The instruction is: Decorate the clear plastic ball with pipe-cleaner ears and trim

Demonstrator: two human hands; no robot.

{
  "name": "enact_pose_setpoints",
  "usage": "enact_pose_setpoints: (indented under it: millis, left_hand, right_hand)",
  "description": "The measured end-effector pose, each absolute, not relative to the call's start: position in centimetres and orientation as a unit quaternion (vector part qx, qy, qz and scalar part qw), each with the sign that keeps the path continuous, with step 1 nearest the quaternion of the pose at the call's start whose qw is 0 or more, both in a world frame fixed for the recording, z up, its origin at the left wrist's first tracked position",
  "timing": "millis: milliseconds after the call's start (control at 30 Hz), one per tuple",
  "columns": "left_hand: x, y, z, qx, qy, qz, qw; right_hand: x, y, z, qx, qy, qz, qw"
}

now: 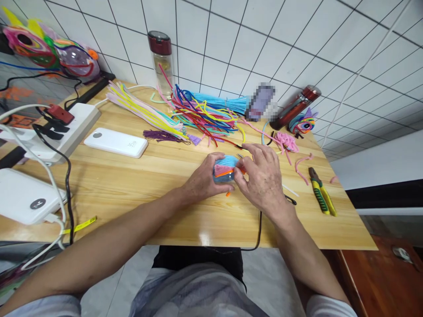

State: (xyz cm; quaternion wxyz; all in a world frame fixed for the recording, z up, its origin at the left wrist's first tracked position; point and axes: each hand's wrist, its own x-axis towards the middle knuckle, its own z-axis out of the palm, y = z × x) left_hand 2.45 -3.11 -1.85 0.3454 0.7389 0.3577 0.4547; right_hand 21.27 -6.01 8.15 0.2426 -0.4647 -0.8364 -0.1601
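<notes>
A small rounded clear piece (225, 176) carries bands of light blue and pink strips with an orange strip along them. My left hand (206, 176) is wrapped round its left side, thumb below and fingers above. On its right side, my right hand (261, 176) has thumb and forefinger closed at the orange strip; other fingers are bent above. A thin pointed metal tip shows by the right fingers, its other end hidden. Behind both hands lies a loose heap of coloured fuzzy stems (205, 114).
Green-yellow pliers (320, 191) and a pink coil (286, 141) lie right. A red flask (295, 108) and clear bottle (161, 61) stand behind. White power banks (115, 141) and a power strip (71, 127) with cables are left. A black cord hangs over the front edge.
</notes>
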Motion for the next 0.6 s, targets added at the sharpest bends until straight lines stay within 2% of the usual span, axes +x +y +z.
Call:
enact_pose_setpoints:
  millis: [267, 467, 600]
  left_hand:
    - [2.3, -3.0, -1.7, 0.737, 0.352, 0.454, 0.356]
    - [2.2, -3.0, -1.6, 0.734, 0.354, 0.452, 0.363]
    - [2.0, -3.0, -1.6, 0.725, 0.361, 0.449, 0.377]
  right_hand:
    - [21.4, -5.1, 7.8, -0.439, -0.853, -0.172, 0.224]
    - [23.2, -6.7, 8.2, -0.456, -0.824, -0.160, 0.295]
    - [24.7, -9.4, 6.4, -0.470, -0.823, -0.150, 0.284]
